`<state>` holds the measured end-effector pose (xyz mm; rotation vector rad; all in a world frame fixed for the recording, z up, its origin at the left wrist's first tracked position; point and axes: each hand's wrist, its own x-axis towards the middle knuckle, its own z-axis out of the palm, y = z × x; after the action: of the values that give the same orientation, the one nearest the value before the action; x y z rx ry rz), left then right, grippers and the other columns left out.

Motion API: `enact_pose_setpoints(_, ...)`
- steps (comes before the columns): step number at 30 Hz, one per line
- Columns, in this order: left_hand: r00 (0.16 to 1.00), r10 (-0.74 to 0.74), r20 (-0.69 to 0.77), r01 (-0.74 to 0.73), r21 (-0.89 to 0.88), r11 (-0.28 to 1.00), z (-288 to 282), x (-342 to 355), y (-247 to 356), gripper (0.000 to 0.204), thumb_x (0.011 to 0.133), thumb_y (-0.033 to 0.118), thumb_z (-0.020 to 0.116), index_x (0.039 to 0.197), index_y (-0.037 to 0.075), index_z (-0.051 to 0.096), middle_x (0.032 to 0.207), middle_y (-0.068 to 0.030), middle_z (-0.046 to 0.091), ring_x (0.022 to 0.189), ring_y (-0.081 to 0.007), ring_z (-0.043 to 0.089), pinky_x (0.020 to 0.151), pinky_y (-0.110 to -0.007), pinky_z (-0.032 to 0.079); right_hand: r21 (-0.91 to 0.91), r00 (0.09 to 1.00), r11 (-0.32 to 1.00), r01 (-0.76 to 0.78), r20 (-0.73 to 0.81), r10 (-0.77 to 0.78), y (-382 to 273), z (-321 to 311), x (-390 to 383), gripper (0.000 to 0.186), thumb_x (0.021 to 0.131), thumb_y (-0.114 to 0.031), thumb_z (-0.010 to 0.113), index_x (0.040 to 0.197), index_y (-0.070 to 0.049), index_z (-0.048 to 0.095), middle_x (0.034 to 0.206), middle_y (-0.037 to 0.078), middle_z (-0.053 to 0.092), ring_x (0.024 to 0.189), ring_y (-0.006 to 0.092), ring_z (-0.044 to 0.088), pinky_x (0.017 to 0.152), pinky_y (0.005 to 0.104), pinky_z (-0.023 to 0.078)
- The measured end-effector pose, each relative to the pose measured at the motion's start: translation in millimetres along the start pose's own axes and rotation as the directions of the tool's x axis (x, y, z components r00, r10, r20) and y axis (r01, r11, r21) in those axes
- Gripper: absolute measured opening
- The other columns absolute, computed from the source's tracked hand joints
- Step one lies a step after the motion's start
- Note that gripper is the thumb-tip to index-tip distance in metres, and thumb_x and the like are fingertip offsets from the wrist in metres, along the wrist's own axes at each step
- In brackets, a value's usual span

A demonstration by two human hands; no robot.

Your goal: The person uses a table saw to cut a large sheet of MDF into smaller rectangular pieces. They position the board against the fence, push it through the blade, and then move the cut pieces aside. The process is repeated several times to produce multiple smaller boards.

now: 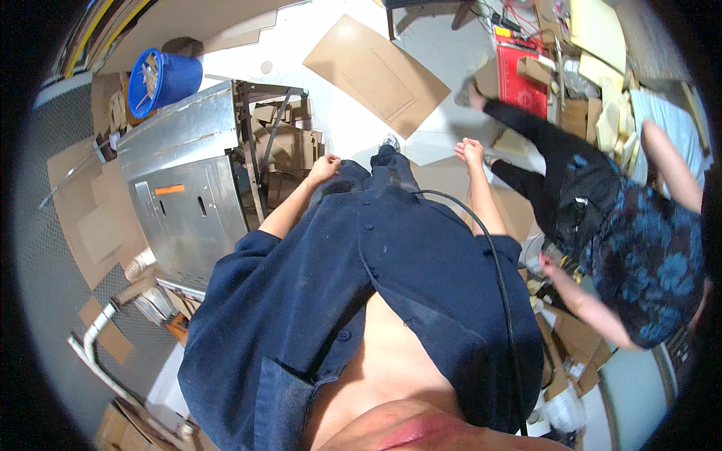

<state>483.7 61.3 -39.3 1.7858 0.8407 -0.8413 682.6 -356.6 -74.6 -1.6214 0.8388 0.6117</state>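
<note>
My left hand hangs beside my left thigh, its fingers curled in, with nothing visible in it. It is nearest to the dark blue trousers and the metal cabinet's frame. Out to the right, my right hand is held away from my body above the floor. Its fingers are loosely curled too, and no object shows in them. Below and between the hands, a large flat cardboard sheet lies on the pale floor ahead of my feet.
A metal cabinet stands close on my left, with a blue bin beyond it. A co-worker in a flowered top is close on my right. Near them are a red box and piled cardboard. A black cable crosses my jacket.
</note>
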Motion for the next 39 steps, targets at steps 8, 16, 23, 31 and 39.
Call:
enact_pose_setpoints(8, 0.973, -0.007, -0.230, -0.040, -0.199, 0.979, -73, -18, -44, 0.024, 0.090, 0.024, 0.058, 0.098, 0.002, 0.066, 0.078, -0.0053, 0.068, 0.068, -0.0121, 0.064, 0.059, -0.028, 0.051, 0.343, 0.157, 0.215, 0.914, 0.190, -0.969, -345, 95, -281, 0.039, 0.094, -0.014, 0.060, 0.131, -0.007, 0.051, 0.130, 0.009, 0.057, 0.119, 0.0175, 0.054, 0.103, 0.0316, 0.040)
enact_pose_setpoints(16, 0.974, 0.153, -0.166, -0.182, -0.179, 0.967, -100, 3, -34, 0.019, 0.094, 0.019, 0.053, 0.082, 0.005, 0.057, 0.070, -0.0040, 0.058, 0.061, -0.0144, 0.054, 0.054, -0.031, 0.044, 0.686, -0.872, -0.641, 0.345, -0.018, -0.490, -488, 171, -443, 0.034, 0.093, -0.012, 0.059, 0.126, -0.005, 0.052, 0.120, 0.009, 0.058, 0.107, 0.0157, 0.055, 0.092, 0.0288, 0.043)
enact_pose_setpoints(23, 0.962, 0.216, -0.165, -0.245, -0.180, 0.953, -159, 61, -48, 0.036, 0.095, 0.032, 0.051, 0.105, -0.001, 0.060, 0.101, -0.0187, 0.066, 0.098, -0.0333, 0.062, 0.086, -0.047, 0.048, 0.699, -0.967, -0.702, 0.137, -0.059, -0.248, -526, 253, -491, 0.030, 0.093, -0.009, 0.059, 0.122, -0.004, 0.052, 0.111, 0.009, 0.058, 0.096, 0.0141, 0.056, 0.083, 0.0264, 0.045)
enact_pose_setpoints(31, 0.927, 0.115, -0.357, -0.275, -0.437, 0.856, -248, 88, 28, 0.028, 0.094, 0.028, 0.058, 0.099, 0.000, 0.059, 0.081, -0.0079, 0.066, 0.073, -0.0150, 0.066, 0.066, -0.031, 0.052, 0.733, -0.955, -0.652, 0.196, -0.007, -0.295, -570, 346, -504, 0.025, 0.093, -0.007, 0.058, 0.116, -0.002, 0.053, 0.101, 0.009, 0.059, 0.083, 0.0123, 0.057, 0.073, 0.0236, 0.048)
enact_pose_setpoints(39, 0.949, 0.184, -0.257, -0.286, -0.449, 0.847, -266, 92, 37, 0.021, 0.089, 0.014, 0.056, 0.103, 0.001, 0.063, 0.079, -0.0072, 0.066, 0.067, -0.0144, 0.062, 0.063, -0.030, 0.050, 0.641, -0.701, -0.456, 0.617, 0.186, -0.688, -577, 417, -439, 0.020, 0.092, -0.004, 0.057, 0.111, 0.000, 0.053, 0.091, 0.009, 0.059, 0.071, 0.0104, 0.058, 0.062, 0.0208, 0.050)
